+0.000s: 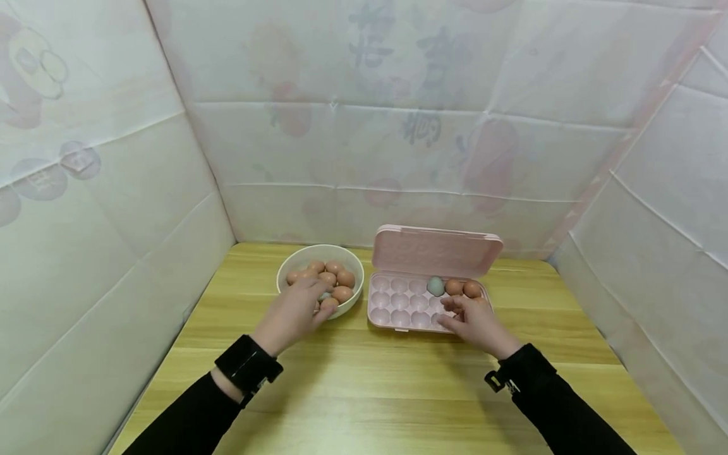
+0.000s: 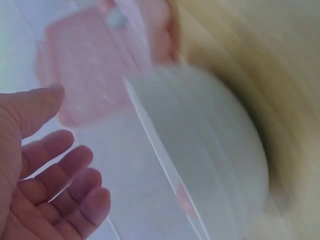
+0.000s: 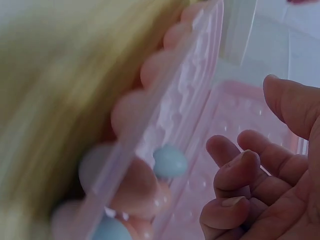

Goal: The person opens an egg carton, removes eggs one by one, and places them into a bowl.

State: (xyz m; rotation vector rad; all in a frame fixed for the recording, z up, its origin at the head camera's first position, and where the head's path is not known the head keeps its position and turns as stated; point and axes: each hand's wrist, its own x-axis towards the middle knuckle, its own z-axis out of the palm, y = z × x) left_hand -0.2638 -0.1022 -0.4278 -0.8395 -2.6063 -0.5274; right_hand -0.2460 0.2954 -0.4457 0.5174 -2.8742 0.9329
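Note:
My left hand [image 1: 291,313] hangs over the near side of a cream bowl [image 1: 358,287] heaped with brown eggs [image 1: 345,278]. A bluish egg [image 1: 325,296] peeks out by its fingers. In the left wrist view nothing is held, and the fingers [image 2: 82,187] bend loosely beside the rim. My right hand [image 1: 480,323] is above the right end of a pink egg box [image 1: 392,325], with loosely bent, bare fingers [image 3: 237,170]. A blue-green egg [image 1: 435,286] and brown eggs [image 1: 454,287] sit in its back row. The right wrist view shows another bluish egg [image 3: 109,230] nearer the front. The right hand partly hides that end.
The box's raised lid [image 1: 432,251] leans back near the rear wall sheet [image 1: 364,158]. Printed sheets also line the left and right sides. Bowl and box stand side by side on a wood-grain table [image 1: 352,392], with a narrow gap between them.

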